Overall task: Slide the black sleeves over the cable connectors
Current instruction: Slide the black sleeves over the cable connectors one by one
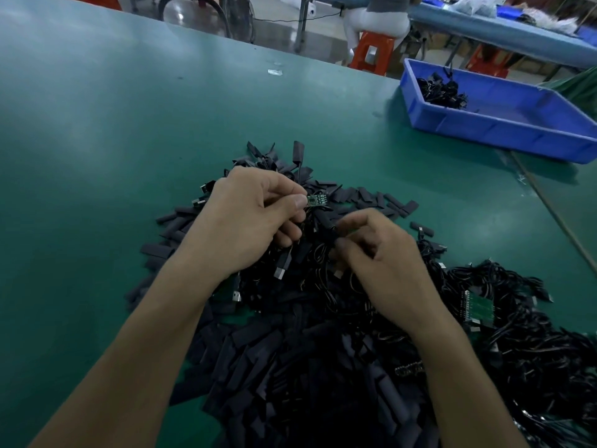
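Pinching a small green connector board (317, 200) between thumb and forefinger, my left grip (255, 218) holds it just above the heap, its remaining fingers curled under. My right grip (381, 253) is narrow, its fingertips closed on a black sleeve (325, 225) that sits on the lead just below the board. I cannot tell how far the sleeve reaches toward the board. Under both wrists lies the pile of black sleeves (274, 367), spread across the green counter (129, 124). To my right sits a tangle of black cables (523, 334) with a strip of green boards (478, 307) lying on it. Farther off on the right stands a blue bin (504, 130), a small clump of black leads (442, 92) in its far corner.
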Demonstrator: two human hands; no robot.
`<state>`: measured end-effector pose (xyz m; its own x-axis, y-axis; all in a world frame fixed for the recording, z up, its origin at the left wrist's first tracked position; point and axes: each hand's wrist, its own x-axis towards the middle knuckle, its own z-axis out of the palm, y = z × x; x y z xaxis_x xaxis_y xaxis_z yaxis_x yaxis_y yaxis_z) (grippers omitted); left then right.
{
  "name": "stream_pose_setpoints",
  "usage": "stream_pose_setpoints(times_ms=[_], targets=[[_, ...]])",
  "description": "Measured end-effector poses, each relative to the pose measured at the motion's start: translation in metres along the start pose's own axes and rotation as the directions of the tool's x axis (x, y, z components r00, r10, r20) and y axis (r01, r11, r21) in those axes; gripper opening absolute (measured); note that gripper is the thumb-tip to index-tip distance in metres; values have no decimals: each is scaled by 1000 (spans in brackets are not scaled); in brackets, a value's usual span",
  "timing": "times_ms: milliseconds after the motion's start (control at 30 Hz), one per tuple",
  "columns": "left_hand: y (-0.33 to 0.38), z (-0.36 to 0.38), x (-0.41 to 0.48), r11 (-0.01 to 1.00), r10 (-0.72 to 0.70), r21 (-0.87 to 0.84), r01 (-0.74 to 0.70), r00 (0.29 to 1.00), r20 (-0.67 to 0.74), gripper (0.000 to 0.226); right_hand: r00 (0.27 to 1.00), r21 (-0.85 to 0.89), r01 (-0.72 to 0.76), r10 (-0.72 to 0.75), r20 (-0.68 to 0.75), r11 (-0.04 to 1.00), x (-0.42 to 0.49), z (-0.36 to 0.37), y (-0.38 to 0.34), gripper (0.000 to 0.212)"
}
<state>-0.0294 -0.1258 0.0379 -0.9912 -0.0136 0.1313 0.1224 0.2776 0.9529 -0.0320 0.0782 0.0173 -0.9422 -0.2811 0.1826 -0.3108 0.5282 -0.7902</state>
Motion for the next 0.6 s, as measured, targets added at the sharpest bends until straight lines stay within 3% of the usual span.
stream_pose_setpoints(times_ms=[200,433,600], targets=[[1,1,-1,1000,-11,5,10,1000,19,13,981,248,2,46,-190,969,3,-5,-5,37],[1,2,0,1000,-8,28,7,1000,24,10,982,256,51,-2,-186,965,3,-2,-12,18],[0,2,0,1000,-3,31,2,999,38,10,980,247,54,-3,-200,968,3,-2,-12,22]])
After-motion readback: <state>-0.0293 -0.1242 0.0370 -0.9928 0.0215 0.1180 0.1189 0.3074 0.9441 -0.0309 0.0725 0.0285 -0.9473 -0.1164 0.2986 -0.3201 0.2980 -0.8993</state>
